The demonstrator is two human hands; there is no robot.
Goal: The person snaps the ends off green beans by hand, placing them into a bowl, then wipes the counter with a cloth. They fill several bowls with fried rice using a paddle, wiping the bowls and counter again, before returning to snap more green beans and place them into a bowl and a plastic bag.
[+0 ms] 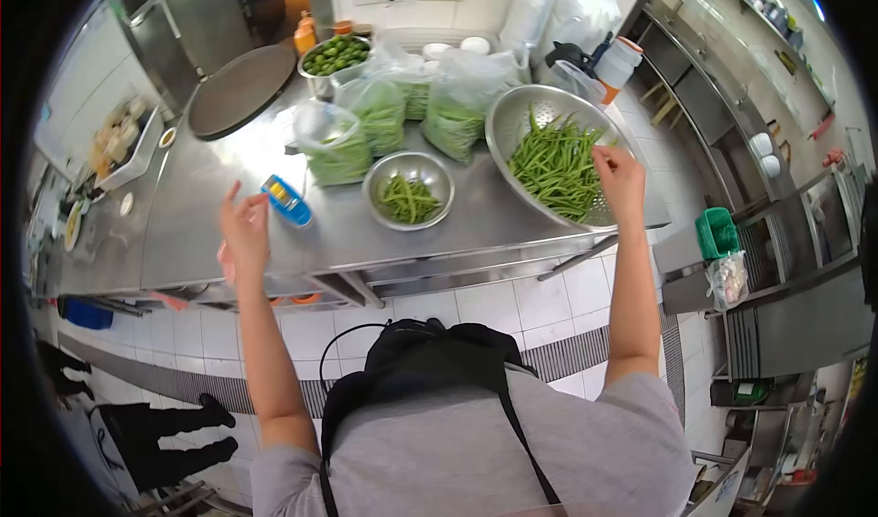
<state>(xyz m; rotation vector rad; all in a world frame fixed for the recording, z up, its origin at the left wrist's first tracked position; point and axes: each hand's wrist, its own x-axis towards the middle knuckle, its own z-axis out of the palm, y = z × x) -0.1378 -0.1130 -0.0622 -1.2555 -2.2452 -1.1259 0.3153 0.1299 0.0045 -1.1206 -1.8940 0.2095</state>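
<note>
My left hand hovers at the counter's front left beside a blue packet with a yellow patch; its fingers are partly bent and apart, with nothing visible held. My right hand is pinched over the right side of a large perforated metal colander; whatever lies between its fingertips is too small to make out. Long green beans fill the colander. Between my hands, a small metal bowl contains shorter green pieces.
Plastic bags of green vegetables stand behind the bowl. Farther back are a pot of green limes, a round dark tray and an orange-and-white container. Another person's legs show at lower left.
</note>
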